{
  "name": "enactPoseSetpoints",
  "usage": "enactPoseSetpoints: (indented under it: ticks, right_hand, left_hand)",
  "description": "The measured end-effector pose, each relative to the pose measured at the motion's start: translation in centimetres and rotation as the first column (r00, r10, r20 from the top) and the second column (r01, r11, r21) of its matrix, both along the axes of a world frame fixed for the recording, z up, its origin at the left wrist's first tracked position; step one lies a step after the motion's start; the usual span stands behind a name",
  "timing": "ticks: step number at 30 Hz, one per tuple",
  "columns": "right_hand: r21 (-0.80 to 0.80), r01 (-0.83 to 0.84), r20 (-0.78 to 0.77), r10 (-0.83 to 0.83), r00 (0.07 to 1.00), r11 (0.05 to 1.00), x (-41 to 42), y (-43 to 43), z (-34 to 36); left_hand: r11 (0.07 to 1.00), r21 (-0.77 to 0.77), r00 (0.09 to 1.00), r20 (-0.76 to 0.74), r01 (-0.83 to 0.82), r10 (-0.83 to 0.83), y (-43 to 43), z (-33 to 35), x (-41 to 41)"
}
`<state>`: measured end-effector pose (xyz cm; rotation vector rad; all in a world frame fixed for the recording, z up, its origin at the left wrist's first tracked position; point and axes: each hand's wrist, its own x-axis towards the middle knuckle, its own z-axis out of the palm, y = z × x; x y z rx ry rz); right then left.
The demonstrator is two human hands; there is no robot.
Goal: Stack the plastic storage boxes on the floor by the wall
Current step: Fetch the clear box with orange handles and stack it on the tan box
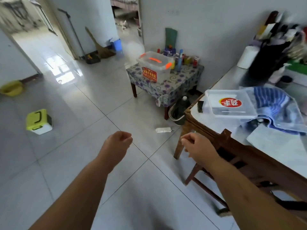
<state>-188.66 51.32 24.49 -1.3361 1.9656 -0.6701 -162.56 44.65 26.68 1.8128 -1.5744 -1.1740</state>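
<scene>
Clear plastic boxes [155,65] (rectangular, lidded), both hands [118,141] loosely curled, empty.

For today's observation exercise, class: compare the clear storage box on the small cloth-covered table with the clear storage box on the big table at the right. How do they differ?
The box on the small table has an orange handle and orange clips; the box on the big table shows none. The first looks taller, the second shallow and flat. The first has a rectangular red label on its side, the second a round red sticker on top. Both are clear plastic, with neither of the hands touching them.
</scene>
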Motion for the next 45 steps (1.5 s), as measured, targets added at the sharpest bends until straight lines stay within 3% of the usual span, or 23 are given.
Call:
enactPoseSetpoints:
  ticks: [7,16,23,30,36,41,45]
  right_hand:
    - [-0.003,-0.006,-0.018,0.006,1.000,1.000,0.9,-17.6,-1.6]
    - [0.022,0.179,0.005,-0.179,0.984,0.984,0.4,-37.6,-3.0]
    - [0.058,0.325,0.113,-0.330,0.937,0.944,-3.1,-51.6,-4.3]
    - [0.047,0.330,0.099,-0.333,0.938,0.943,-8.3,-66.3,-6.6]
    - [0.177,0.452,0.161,-0.479,0.863,0.874,-12.2,-76.3,-9.3]
    - [0.256,0.523,0.214,-0.575,0.789,0.813,-13.8,-82.4,-12.6]
    - [0.330,0.628,0.225,-0.705,0.673,0.705,-14.0,-86.7,-16.0]
  left_hand:
    - [1.000,0.011,0.999,-0.025,-0.026,0.026,-17.2,-1.5,1.1]
    - [0.992,-0.029,0.991,0.068,0.120,-0.117,-41.6,-0.2,0.7]
    - [0.975,-0.007,0.971,0.083,0.224,-0.223,-59.1,-0.6,-4.4]
    - [0.977,0.040,0.973,0.095,0.210,-0.212,-74.6,-3.7,-10.8]
    - [0.958,0.114,0.938,0.204,0.262,-0.281,-87.2,-6.5,-15.8]
    - [0.902,0.197,0.853,0.299,0.384,-0.428,-97.5,-10.3,-19.8]
    - [0.865,0.297,0.810,0.322,0.405,-0.490,-104.6,-14.7,-22.4]
